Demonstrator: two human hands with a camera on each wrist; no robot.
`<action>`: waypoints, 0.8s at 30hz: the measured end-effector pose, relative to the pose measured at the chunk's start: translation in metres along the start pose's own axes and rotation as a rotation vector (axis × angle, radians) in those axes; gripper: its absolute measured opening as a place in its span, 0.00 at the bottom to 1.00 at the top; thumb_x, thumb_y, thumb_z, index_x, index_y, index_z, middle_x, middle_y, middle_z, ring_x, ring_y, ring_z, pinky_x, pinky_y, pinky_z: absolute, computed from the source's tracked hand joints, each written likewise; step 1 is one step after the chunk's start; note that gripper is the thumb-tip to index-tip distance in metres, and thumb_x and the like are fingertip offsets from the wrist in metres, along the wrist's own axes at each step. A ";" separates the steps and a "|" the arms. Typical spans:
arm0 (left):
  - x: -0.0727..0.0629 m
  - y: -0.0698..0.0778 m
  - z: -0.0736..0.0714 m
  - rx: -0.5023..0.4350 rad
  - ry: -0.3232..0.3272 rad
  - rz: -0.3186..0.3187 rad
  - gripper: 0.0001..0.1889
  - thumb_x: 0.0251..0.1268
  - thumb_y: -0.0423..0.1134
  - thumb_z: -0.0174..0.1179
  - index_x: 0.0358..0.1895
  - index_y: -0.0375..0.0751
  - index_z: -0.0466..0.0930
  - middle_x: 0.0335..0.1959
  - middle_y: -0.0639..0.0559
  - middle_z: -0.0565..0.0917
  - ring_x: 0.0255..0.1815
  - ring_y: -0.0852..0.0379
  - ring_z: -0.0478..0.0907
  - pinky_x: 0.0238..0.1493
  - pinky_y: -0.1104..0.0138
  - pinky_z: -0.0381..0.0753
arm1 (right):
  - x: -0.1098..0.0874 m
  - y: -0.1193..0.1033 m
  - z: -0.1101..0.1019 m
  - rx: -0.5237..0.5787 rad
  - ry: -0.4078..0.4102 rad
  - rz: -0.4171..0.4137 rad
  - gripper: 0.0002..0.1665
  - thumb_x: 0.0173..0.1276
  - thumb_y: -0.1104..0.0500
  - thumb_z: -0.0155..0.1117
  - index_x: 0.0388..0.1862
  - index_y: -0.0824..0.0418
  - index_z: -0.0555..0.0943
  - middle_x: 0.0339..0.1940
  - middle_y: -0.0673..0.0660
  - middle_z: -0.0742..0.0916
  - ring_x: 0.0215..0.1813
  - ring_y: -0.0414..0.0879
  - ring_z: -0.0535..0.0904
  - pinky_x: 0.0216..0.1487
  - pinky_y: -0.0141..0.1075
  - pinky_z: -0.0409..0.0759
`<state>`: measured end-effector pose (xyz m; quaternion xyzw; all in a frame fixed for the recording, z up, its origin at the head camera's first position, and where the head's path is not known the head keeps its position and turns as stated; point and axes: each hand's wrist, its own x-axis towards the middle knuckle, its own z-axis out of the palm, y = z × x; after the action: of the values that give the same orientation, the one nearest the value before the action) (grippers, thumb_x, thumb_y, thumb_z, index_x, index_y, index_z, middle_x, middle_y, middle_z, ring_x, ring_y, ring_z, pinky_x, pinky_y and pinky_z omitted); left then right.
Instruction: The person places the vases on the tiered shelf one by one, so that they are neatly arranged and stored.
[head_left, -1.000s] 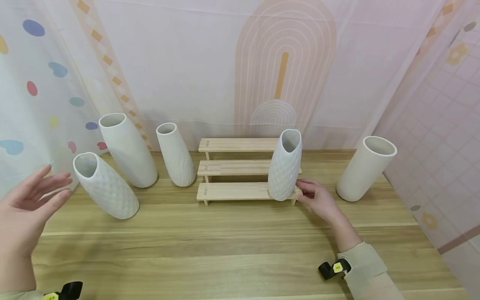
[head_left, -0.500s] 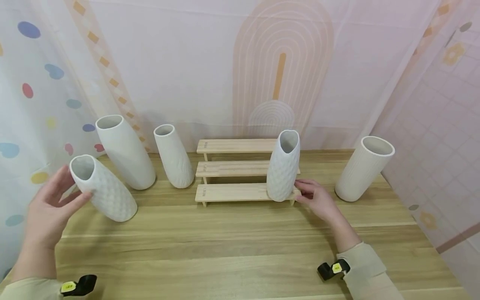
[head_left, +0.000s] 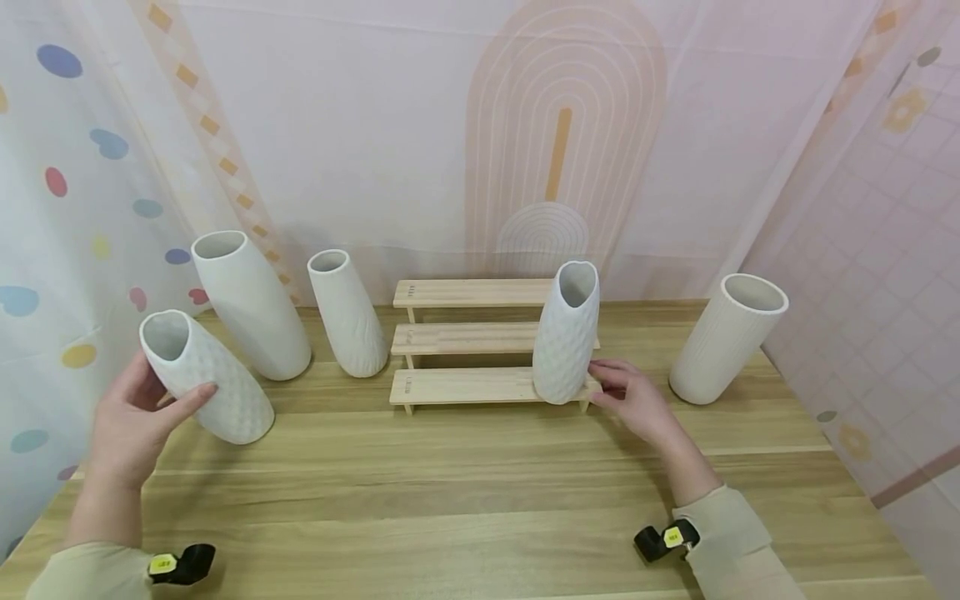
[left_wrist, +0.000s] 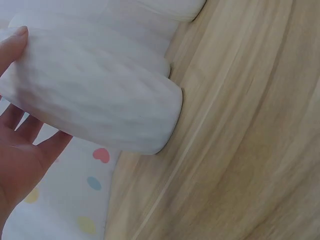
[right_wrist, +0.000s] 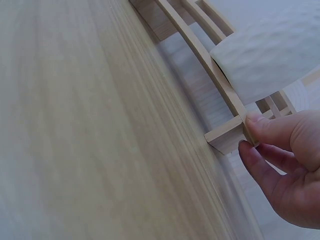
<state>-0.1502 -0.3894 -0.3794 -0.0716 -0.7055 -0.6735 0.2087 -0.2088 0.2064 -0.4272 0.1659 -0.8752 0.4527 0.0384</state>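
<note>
On the left, my left hand (head_left: 135, 425) holds a white dimpled vase (head_left: 234, 396) near its upper part. The thumb lies across the near side and the fingers go round behind, partly hidden; the left wrist view shows the base of this vase (left_wrist: 115, 100) down on the table. A second dimpled white vase (head_left: 566, 342) stands on the right end of the lowest step of a three-step wooden stand (head_left: 465, 384). Beside it my right hand (head_left: 637, 404) pinches the right end of that step between thumb and fingers, as the stand (right_wrist: 220, 85) in the right wrist view shows.
A tall smooth white vase (head_left: 255, 312) and a slimmer textured one (head_left: 348, 321) stand behind the left vase. To the right is a ribbed cylindrical vase (head_left: 723, 346). A patterned curtain (head_left: 360, 125) hangs along the back of the wooden table (head_left: 450, 500).
My left hand has moved right from beside the dimpled vase and taken hold of it. The right hand stays at the stand's end. The view has shifted slightly.
</note>
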 end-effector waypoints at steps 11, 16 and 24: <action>-0.001 0.000 0.004 -0.034 0.074 -0.021 0.43 0.51 0.11 0.63 0.72 0.43 0.68 0.57 0.57 0.81 0.53 0.65 0.77 0.47 0.81 0.76 | 0.000 -0.001 0.000 0.002 -0.003 0.004 0.26 0.66 0.72 0.66 0.62 0.76 0.75 0.62 0.69 0.78 0.55 0.60 0.78 0.54 0.47 0.79; -0.004 0.005 0.011 -0.019 0.115 -0.062 0.42 0.50 0.13 0.66 0.71 0.44 0.70 0.56 0.58 0.81 0.53 0.65 0.77 0.46 0.82 0.76 | 0.000 -0.001 0.000 -0.007 -0.001 0.002 0.25 0.66 0.71 0.66 0.62 0.75 0.75 0.62 0.69 0.78 0.55 0.60 0.78 0.54 0.47 0.79; -0.004 0.018 0.033 -0.070 0.072 -0.001 0.42 0.47 0.10 0.65 0.70 0.38 0.70 0.54 0.53 0.83 0.50 0.61 0.79 0.45 0.78 0.79 | 0.000 -0.001 0.000 -0.001 -0.001 0.005 0.25 0.66 0.71 0.66 0.62 0.75 0.75 0.61 0.69 0.78 0.55 0.60 0.78 0.54 0.49 0.79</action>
<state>-0.1464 -0.3545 -0.3641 -0.0544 -0.6735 -0.7001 0.2309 -0.2083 0.2061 -0.4261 0.1640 -0.8759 0.4522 0.0369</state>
